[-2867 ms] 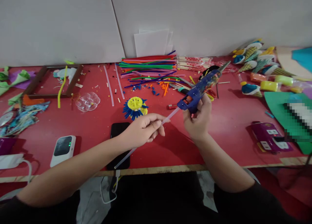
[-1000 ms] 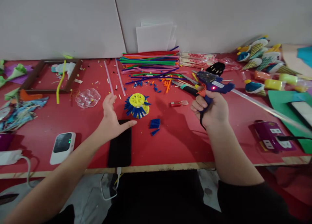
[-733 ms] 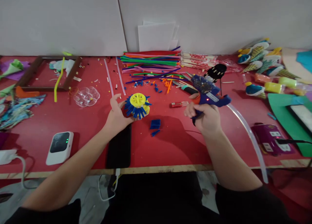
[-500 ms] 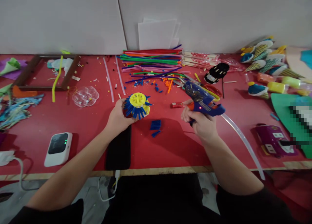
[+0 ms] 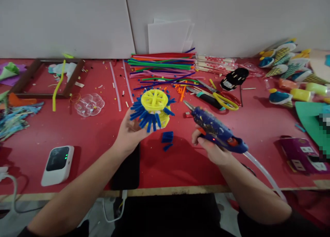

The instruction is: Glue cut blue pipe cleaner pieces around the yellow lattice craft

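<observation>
My left hand point(image 5: 130, 132) grips a yellow craft piece point(image 5: 154, 100) with a spoked round top and a ring of short blue pipe-cleaner bits point(image 5: 151, 121) sticking outward; its lower part is partly hidden by my fingers. In my right hand point(image 5: 212, 149) is a blue hot glue gun point(image 5: 216, 127), fingers wrapped round its handle, its metal nozzle pointing up and left toward the craft piece but apart from it. A long clear glue stick point(image 5: 265, 175) trails from the gun's rear. Cut blue pipe-cleaner pieces point(image 5: 167, 137) lie on the red table between my hands.
Bundled pipe cleaners point(image 5: 162, 63) lie along the wall. Pliers point(image 5: 210, 99) and yellow-handled scissors point(image 5: 225, 101) rest behind the glue gun. A black phone point(image 5: 126, 171) sits under my left forearm, a white device point(image 5: 58, 164) to its left. A purple box-like craft point(image 5: 300, 154) stands at right.
My left hand has raised the craft piece closer to the camera and a little to the right. The glue gun's nozzle has swung down and left, uncovering the pliers and scissors.
</observation>
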Tool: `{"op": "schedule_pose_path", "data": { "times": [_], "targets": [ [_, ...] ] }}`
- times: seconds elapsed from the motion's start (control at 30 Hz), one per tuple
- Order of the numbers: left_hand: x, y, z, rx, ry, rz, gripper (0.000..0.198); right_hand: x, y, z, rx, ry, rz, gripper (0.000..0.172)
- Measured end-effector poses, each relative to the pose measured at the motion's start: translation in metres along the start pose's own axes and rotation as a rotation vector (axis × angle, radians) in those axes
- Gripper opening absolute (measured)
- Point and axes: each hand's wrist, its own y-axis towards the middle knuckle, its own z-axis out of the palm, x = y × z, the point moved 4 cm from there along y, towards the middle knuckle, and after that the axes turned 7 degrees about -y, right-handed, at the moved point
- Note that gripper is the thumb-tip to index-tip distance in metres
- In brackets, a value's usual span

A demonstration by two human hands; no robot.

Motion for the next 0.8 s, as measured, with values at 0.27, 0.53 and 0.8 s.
{"op": "schedule_pose_path", "data": {
  "times": [0.27,0.53,0.8],
  "targets": [
    [0.021,-0.010,0.000,0.036,0.016,-0.063,0.071,0.037,-0.007,0.017,0.059,-0.192,-0.240,0.026],
    [0.021,-0.012,-0.005,-0.109,0.045,0.000,0.082,0.037,-0.007,0.020,0.019,-0.355,-0.254,0.023],
    [0.013,-0.012,0.001,-0.075,0.107,0.074,0.072,0.034,-0.007,0.020,0.082,-0.408,-0.342,0.025]
  ]
}}
